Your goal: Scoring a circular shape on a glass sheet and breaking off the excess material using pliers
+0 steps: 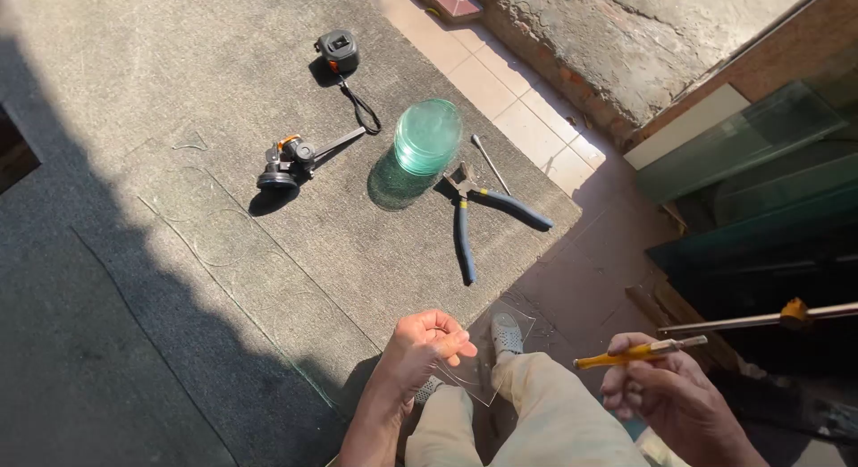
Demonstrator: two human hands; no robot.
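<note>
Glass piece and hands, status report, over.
Left hand pinching clear glass piece. Right hand gripping yellow-handled cutter. Pliers, glass disc stack lie apart.

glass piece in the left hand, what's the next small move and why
Probably bring the yellow-handled tool across to the clear glass piece. The left hand pinches the glass by one edge past the table, over the knee; the right hand grips the tool off to the side, its tip pointing away, clear of the glass.

Clear glossy glass piece; matt gray felt table; pliers w/ rubbery blue grips.
</note>
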